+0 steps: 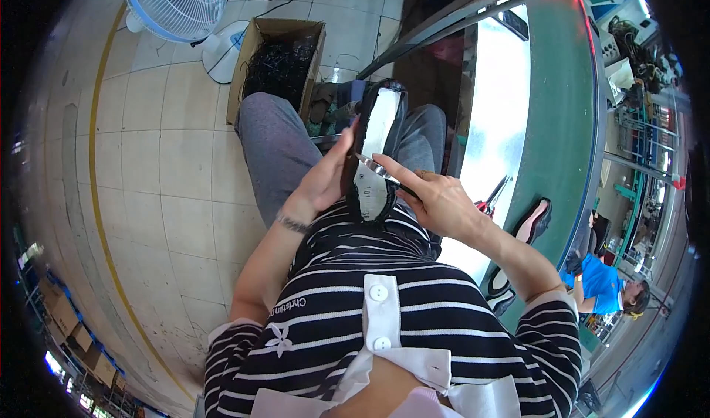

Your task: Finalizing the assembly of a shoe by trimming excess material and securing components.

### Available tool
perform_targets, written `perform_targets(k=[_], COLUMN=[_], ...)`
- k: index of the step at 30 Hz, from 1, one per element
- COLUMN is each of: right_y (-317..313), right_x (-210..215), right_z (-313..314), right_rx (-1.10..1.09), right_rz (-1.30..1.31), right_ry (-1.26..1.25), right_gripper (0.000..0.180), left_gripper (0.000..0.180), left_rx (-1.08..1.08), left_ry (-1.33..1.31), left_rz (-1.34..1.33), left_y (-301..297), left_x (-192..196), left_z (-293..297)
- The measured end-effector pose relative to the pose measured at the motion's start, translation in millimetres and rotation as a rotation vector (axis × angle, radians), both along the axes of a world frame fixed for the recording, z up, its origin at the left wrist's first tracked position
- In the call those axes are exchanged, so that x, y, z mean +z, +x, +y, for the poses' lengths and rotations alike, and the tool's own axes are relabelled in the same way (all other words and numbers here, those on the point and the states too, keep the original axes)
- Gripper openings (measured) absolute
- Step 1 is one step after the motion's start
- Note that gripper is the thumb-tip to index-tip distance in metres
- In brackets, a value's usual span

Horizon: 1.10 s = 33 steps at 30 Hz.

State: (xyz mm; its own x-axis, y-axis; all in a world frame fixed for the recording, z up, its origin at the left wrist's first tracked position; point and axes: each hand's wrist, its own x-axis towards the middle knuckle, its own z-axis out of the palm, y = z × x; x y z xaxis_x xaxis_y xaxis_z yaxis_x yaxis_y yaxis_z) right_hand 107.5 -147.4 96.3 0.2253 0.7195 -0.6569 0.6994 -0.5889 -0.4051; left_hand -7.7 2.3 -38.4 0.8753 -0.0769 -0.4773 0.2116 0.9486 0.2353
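A black shoe upper (pixel 356 196), sole side up, stands lengthwise over my lap, with its pale insole board (pixel 381 119) showing inside a rim of black material. My left hand (pixel 325 175) grips the shoe's left side, its fingers partly hidden behind it. In my right hand (pixel 444 200) is a small hand tool (pixel 379 169) with a shiny metal front and a dark handle; its exact kind is unclear. The tool's tip meets the shoe's left inner edge near the middle, and my right index finger stretches along the metal.
At my right runs a green work surface (pixel 556 115) with a pale metal strip, bearing another shoe (pixel 534 221) and red-handled tools (pixel 488 205). Ahead, a cardboard box (pixel 319 45) of black scraps stands beside a fan (pixel 177 4). A person in blue (pixel 600 283) is farther right.
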Motion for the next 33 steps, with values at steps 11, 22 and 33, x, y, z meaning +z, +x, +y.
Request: perform_targets(k=[11,22,33], right_y=[44,54,34], right_x=[30,-13,-16], right_z=[28,33,33], right_rx=[0.177,0.234,0.135], right_rz=[-0.147,-0.346,-0.229], right_ry=[0.342,0.582,0.135], right_gripper=[0.065,0.068,0.067], left_gripper=[0.071,0.073,0.088], left_rx=[-0.035,-0.141,-0.244], left_ry=[0.367,0.319,0.307], left_rz=[-0.100,-0.066,-0.083], left_y=[21,23,19], left_x=[8,16,17], left_z=[9,18,27])
